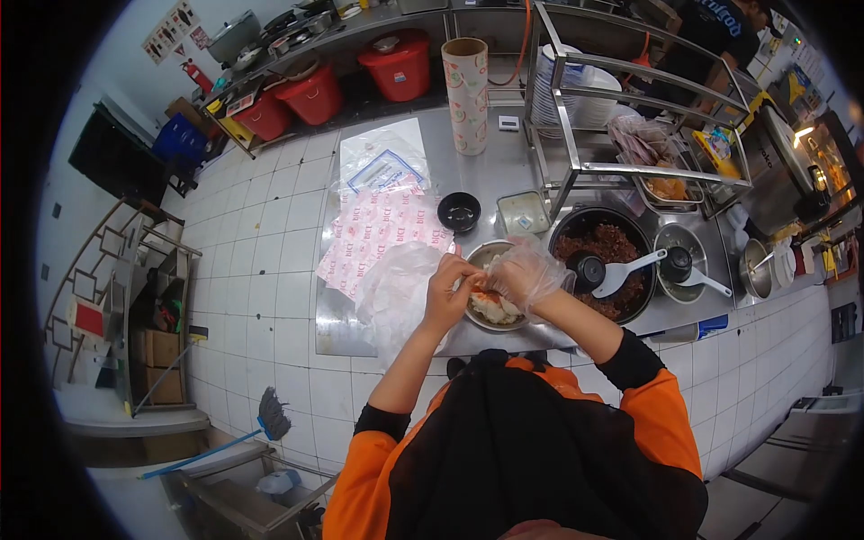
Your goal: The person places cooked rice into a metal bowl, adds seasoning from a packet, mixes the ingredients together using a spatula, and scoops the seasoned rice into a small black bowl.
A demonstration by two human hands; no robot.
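A round metal bowl (471,317) with what looks like rice and some orange-red bits stands near the front edge of the steel counter. My left hand (448,290), bare, is at its left rim with fingertips pinched; what they hold, if anything, is too small to make out. Over the bowl's right side is my right hand (520,277) in a loose clear plastic glove. Its fingers point down and inward close to the left fingertips, and the glove blurs them. A crumpled clear plastic bag (396,283) lies beside my left wrist.
Right of the bowl stand a black pan (576,220) of dark minced food, with a white-handled utensil (621,273), and a metal bowl (668,241). Printed paper (373,229), a black bowl (459,212) and a paper roll (464,99) lie behind. A steel rack (621,169) rises at right.
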